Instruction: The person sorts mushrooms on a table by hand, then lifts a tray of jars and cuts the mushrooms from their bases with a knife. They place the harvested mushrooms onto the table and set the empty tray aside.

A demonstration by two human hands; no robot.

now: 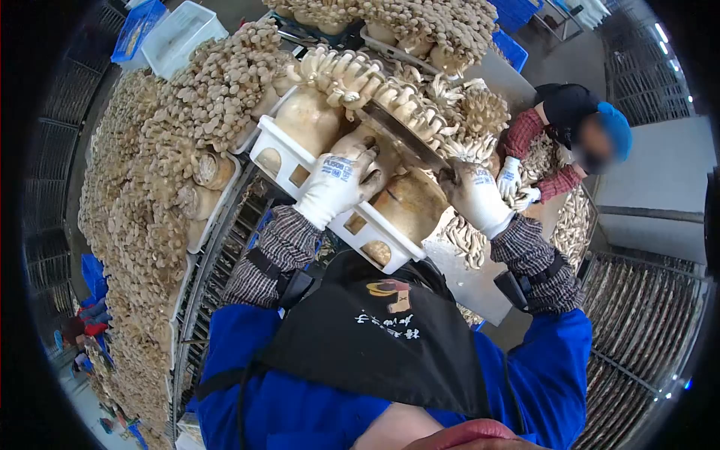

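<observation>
A white plastic crate (401, 247) in front of me holds several pale, rounded mushroom grow blocks, with clusters of brown-capped mushrooms (337, 73) at their far ends. My left hand (337, 184), in a white glove with a dark palm, grips the middle grow block (386, 161), its fingers curled over the side. My right hand (478, 196), gloved alike, is closed on the handle end of a long knife; the handle is mostly hidden. The knife blade (405, 135) slants across the middle block, close to the mushroom stems. To its right sits another grow block (411, 206).
A metal table (480, 281) with loose cut mushrooms (466, 238) lies to my right. Across it, a co-worker's gloved hands (517, 187) handle mushrooms. A roller conveyor (217, 289) runs on my left, beside crates heaped with mushrooms (142, 217). Plastic bins (184, 37) stand at the far left.
</observation>
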